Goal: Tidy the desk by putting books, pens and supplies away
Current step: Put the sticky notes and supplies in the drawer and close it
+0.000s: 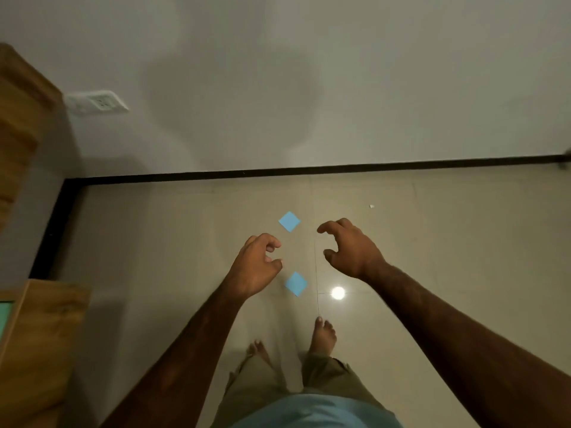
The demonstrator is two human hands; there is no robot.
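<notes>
Two small blue square paper notes lie on the beige tiled floor in front of my bare feet. The far note (289, 221) sits between and just beyond my hands. The near note (296, 283) lies below my left hand (258, 264), beside its wrist. My left hand hovers with fingers loosely curled and holds nothing. My right hand (350, 247) reaches out on the right of the notes, fingers spread and bent like a claw, also empty.
A white wall with a black skirting strip (309, 170) runs across ahead. A wooden desk edge (40, 335) stands at lower left and more wooden furniture (21, 112) at upper left. A wall socket (97, 103) is near it. A tiny white scrap (371, 206) lies on the floor.
</notes>
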